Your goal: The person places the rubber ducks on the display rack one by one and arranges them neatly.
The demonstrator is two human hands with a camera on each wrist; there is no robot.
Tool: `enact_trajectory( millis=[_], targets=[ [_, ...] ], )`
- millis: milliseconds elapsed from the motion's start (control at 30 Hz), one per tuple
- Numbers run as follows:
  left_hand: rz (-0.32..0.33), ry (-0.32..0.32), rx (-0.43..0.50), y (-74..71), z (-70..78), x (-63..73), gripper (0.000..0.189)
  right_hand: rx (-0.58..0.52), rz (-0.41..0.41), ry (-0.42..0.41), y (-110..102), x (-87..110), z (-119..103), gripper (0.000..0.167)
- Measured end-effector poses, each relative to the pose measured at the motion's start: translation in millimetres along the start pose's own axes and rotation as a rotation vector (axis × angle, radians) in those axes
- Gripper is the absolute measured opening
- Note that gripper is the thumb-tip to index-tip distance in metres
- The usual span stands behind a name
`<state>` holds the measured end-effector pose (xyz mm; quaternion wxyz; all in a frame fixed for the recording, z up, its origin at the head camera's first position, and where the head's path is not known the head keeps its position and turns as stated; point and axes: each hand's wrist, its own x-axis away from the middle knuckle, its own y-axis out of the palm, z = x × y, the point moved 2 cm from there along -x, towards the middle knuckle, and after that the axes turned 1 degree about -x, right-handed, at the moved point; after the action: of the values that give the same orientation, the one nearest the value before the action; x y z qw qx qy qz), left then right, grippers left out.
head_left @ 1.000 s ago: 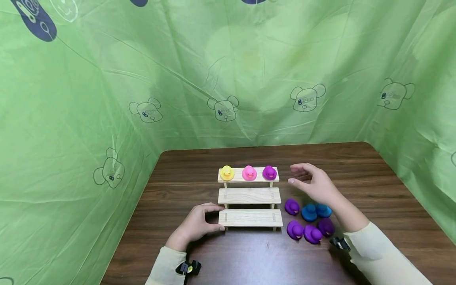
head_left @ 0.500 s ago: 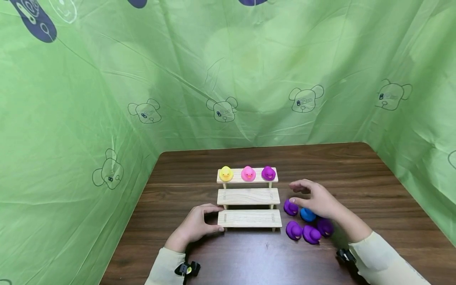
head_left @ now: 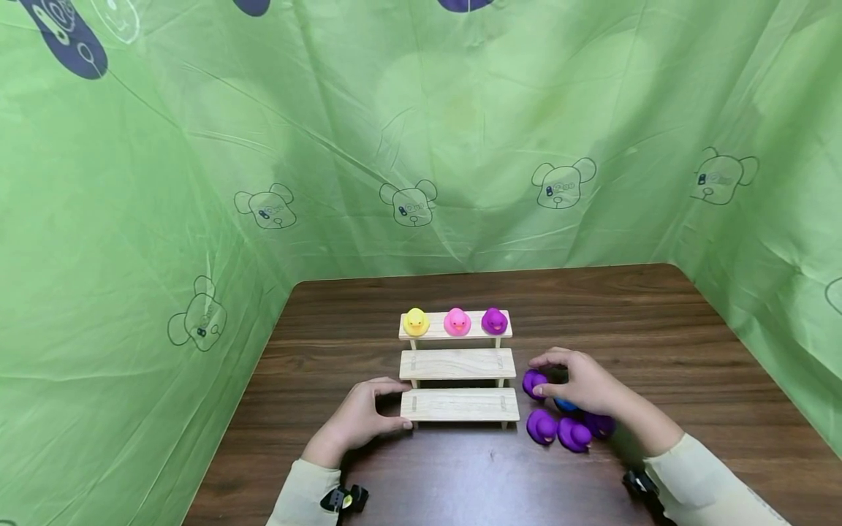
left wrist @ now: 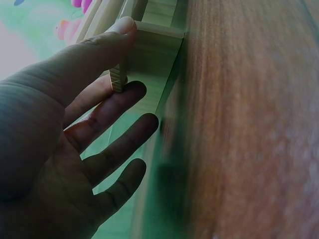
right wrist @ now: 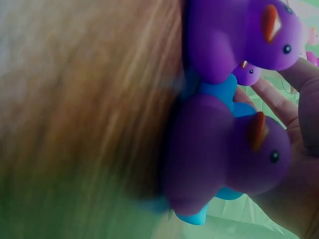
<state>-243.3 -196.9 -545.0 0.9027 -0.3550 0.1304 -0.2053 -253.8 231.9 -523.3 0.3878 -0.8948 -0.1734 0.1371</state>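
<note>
A wooden three-tier stand (head_left: 458, 404) carries a yellow rubber duck (head_left: 416, 322), a pink rubber duck (head_left: 457, 322) and a purple rubber duck (head_left: 494, 321) along its top step. My left hand (head_left: 358, 420) grips the left end of the lowest step, thumb at the front edge and forefinger behind; its other fingers are spread in the left wrist view. Right of the stand, my right hand (head_left: 585, 381) has thumb and fingers around another purple duck (head_left: 533, 383). Under that palm a blue duck (head_left: 565, 404) is partly covered.
In front of the right hand lie more purple ducks (head_left: 541, 426), two of them large in the right wrist view, with blue showing behind them. The dark wooden table (head_left: 316, 329) is enclosed by green cloth (head_left: 473, 146) at the back and sides.
My right hand has come down and toward me from beside the top step to the loose purple duck, covering the blue ducks. The left hand stays on the lowest step.
</note>
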Motion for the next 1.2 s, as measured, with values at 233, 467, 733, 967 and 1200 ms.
enact_trajectory(
  millis=[233,467,733,967,1200],
  targets=[
    [0.01,0.008,0.008,0.5,-0.2,0.5,0.054,-0.007,-0.004,-0.037,1.3,0.3,0.1,0.039],
    [0.018,0.012,0.006,1.3,-1.5,0.5,0.053,0.011,-0.012,-0.009,3.3,-1.5,4.3,0.033],
    [0.013,0.018,0.006,0.8,-1.0,0.3,0.053,0.026,-0.02,0.001,4.2,-1.5,5.8,0.03],
    [0.002,0.001,0.008,0.0,0.1,0.3,0.055,0.026,-0.01,0.004,4.0,-1.7,5.3,0.028],
    [0.014,0.014,0.01,0.2,0.3,0.7,0.054,0.029,0.043,-0.001,1.2,-1.8,4.2,0.027]
  ],
)
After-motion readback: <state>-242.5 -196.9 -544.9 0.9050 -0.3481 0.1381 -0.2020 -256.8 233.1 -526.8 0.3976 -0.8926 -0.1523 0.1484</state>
